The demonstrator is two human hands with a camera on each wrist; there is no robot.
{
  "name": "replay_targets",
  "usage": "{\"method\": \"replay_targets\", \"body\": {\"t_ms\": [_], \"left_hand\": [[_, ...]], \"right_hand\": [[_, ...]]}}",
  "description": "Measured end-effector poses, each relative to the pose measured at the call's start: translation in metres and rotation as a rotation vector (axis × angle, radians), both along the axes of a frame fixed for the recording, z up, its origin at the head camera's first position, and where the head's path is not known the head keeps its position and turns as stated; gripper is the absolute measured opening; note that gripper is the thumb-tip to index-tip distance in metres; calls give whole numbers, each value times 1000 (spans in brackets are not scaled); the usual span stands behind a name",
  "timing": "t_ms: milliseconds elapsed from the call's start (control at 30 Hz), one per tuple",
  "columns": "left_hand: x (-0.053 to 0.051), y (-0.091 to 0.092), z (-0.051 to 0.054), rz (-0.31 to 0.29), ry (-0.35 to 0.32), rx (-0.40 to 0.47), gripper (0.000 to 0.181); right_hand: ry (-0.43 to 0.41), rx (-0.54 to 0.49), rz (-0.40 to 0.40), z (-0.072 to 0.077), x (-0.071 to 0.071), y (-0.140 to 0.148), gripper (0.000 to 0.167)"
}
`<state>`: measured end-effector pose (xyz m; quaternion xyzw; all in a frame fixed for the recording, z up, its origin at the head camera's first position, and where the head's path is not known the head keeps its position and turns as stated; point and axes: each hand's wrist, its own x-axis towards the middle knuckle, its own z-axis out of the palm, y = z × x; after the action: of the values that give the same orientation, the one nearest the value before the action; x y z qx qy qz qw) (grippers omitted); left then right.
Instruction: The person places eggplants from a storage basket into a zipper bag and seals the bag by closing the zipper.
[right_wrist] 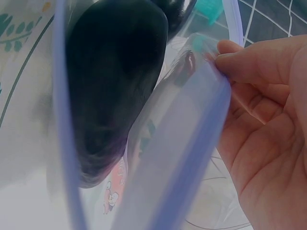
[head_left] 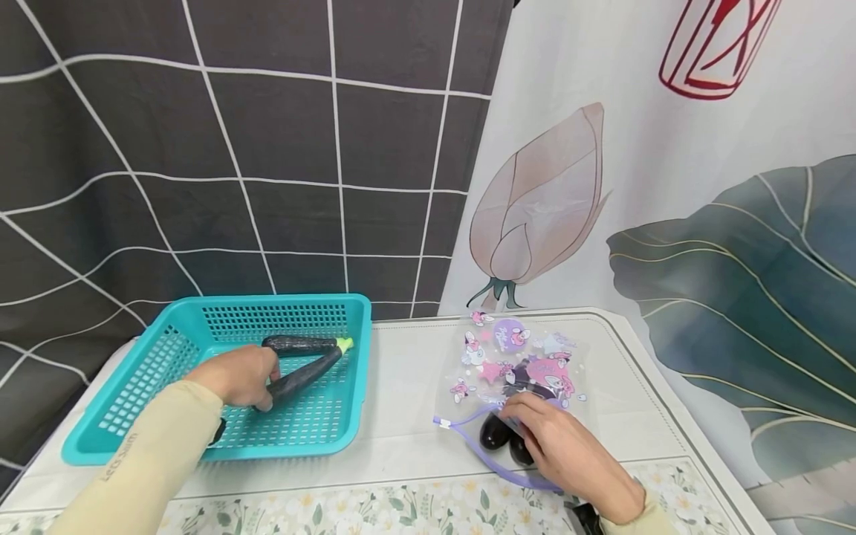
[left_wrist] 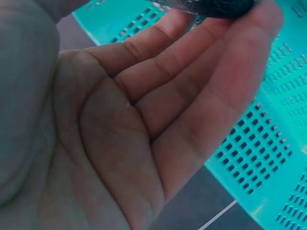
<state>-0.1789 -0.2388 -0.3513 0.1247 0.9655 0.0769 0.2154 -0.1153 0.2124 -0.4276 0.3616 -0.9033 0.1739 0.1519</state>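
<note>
My left hand (head_left: 239, 375) reaches into a turquoise perforated basket (head_left: 363, 364) and pinches the near end of a long dark zucchini (head_left: 304, 377). A second zucchini (head_left: 297, 345) lies behind it, their light green stem ends together. In the left wrist view only the rounded tip of the held zucchini (left_wrist: 220, 7) shows at the fingertips. On the right, my right hand (head_left: 565, 446) pinches the mouth edge of a clear zip bag (right_wrist: 177, 143) with purple trim. Inside the bag lie glossy dark eggplants (right_wrist: 115, 81), partly hidden by the hand and the printed film.
Basket and bag rest on a white table (head_left: 408, 386) with a floral strip (head_left: 374, 513) along its front. A dark grid-patterned curtain (head_left: 281, 141) and a white printed cloth (head_left: 628, 148) hang behind. A white zip slider (head_left: 443, 423) sits on the bag's left corner.
</note>
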Motion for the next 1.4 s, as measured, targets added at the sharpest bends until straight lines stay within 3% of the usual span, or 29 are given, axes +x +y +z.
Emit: {"method": "replay_targets", "body": {"t_ms": [267,433,833,1000,1400], "left_hand": [[5,0,11,-3,46,9,35],[12,4,16,-19,76,-7,37],[29,14,29,20,137,-3,38],[35,19,33,0,165,14,38],[58,39,36,-6,310,101,29]], "right_hand": [[7,-2,3,0,0,0,29],[9,-6,7,0,0,-1,30],[19,-14,22,-2,0,-1,29],[6,-10,14,-1,0,-1,29],[-6,-5,8,0,0,-1,30]]}}
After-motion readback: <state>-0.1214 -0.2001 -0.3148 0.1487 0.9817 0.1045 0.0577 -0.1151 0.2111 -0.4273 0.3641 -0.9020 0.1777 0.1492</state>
